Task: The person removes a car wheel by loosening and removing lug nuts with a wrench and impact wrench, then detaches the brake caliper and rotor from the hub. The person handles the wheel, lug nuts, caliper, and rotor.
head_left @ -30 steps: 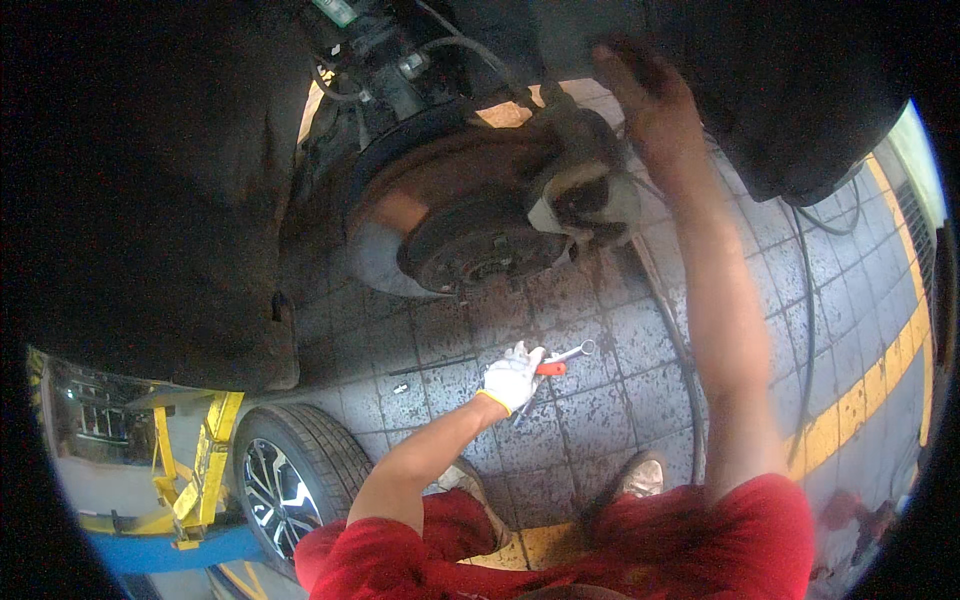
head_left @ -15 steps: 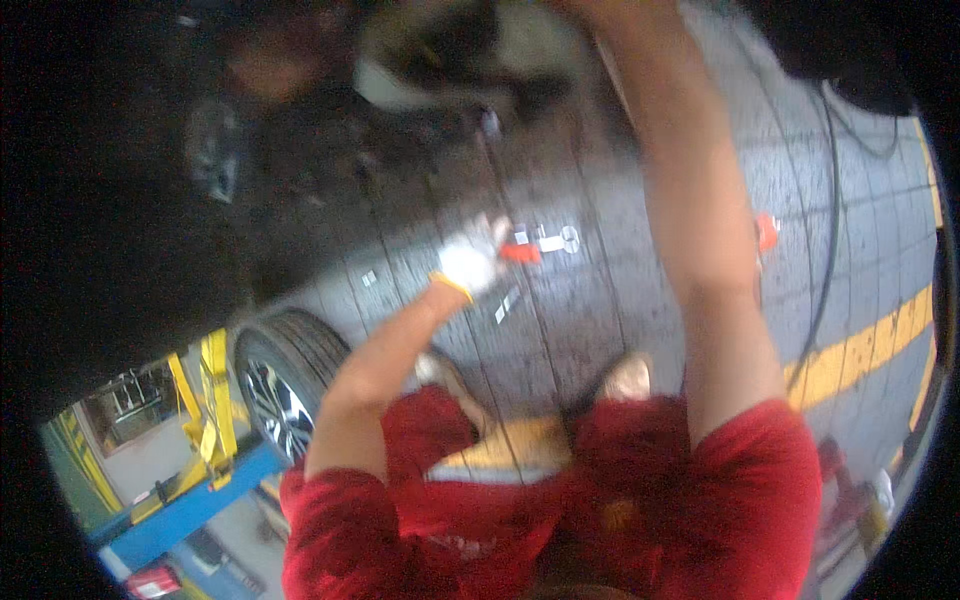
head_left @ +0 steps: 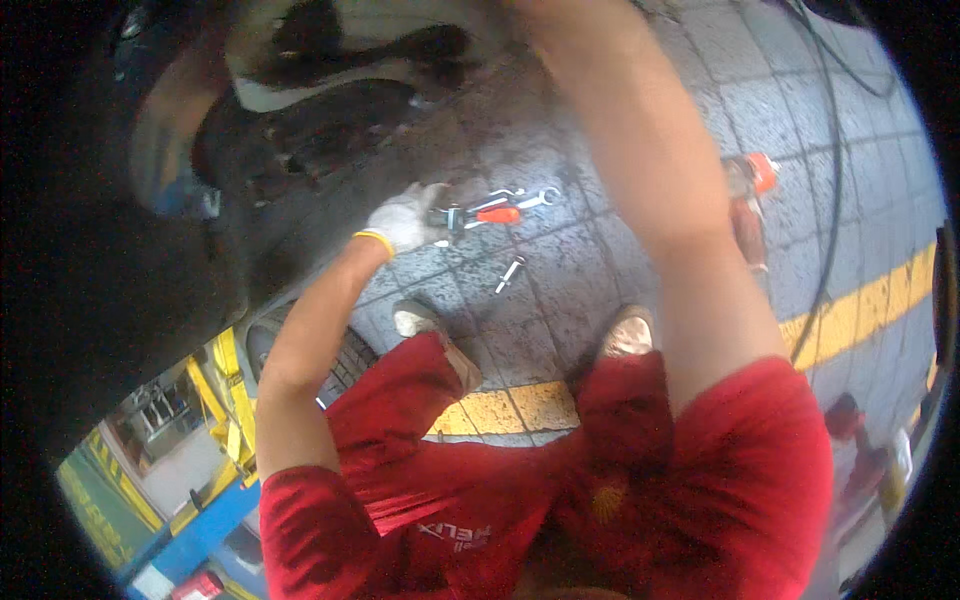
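Observation:
My left hand [head_left: 402, 222], in a white glove with a yellow cuff, is low over the tiled floor under the car body. Its fingers are bent round the end of a dark, roughly cylindrical thing [head_left: 452, 218] whose kind I cannot make out. Just right of it lie an orange-handled tool [head_left: 497, 215] and a silver ring-ended wrench [head_left: 544, 198]. A slim metal piece like a bolt [head_left: 510, 273] lies nearer my feet. My right forearm [head_left: 650, 150] reaches up past the top edge, so my right hand is out of the picture.
The dark car body [head_left: 130, 280] covers the upper left. A wheel with a tyre [head_left: 350, 360] and a yellow and blue lift frame [head_left: 232, 390] stand at the left. An orange-and-dark power tool [head_left: 752, 185] lies right of my forearm, near a black hose [head_left: 835, 190].
My left hand has shifted left, away from the orange-handled tool, and the dark thing now shows at its fingers. The whole view has shifted. My right arm still reaches up.

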### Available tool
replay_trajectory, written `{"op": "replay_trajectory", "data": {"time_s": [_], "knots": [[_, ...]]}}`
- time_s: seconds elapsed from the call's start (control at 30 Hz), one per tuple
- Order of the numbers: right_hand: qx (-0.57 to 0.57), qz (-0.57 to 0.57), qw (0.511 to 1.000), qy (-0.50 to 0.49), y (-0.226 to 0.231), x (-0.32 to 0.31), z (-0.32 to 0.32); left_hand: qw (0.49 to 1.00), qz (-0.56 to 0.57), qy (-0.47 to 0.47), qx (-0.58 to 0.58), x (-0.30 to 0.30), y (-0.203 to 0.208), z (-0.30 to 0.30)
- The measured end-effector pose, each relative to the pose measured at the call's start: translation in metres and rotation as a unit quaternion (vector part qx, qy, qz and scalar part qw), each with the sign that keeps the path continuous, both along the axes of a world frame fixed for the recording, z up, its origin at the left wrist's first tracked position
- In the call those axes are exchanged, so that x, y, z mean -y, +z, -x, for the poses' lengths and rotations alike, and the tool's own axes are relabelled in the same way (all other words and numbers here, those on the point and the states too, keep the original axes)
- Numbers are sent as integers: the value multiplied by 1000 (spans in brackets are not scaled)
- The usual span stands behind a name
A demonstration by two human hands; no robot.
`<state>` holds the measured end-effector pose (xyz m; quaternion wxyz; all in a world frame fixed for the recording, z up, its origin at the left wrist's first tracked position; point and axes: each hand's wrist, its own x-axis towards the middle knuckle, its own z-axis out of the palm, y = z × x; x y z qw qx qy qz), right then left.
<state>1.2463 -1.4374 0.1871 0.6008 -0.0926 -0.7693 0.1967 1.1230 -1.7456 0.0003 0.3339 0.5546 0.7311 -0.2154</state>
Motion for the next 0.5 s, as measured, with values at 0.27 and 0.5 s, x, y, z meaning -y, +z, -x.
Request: {"op": "replay_trajectory", "data": {"time_s": [0.27,0.5], "knots": [[59,198,976,65,13,4,9,993,69,-72,63,-10,102,-53],[49,180,980,72,28,16,-17,879,-255,-165,367,-12,300,-52]]}}
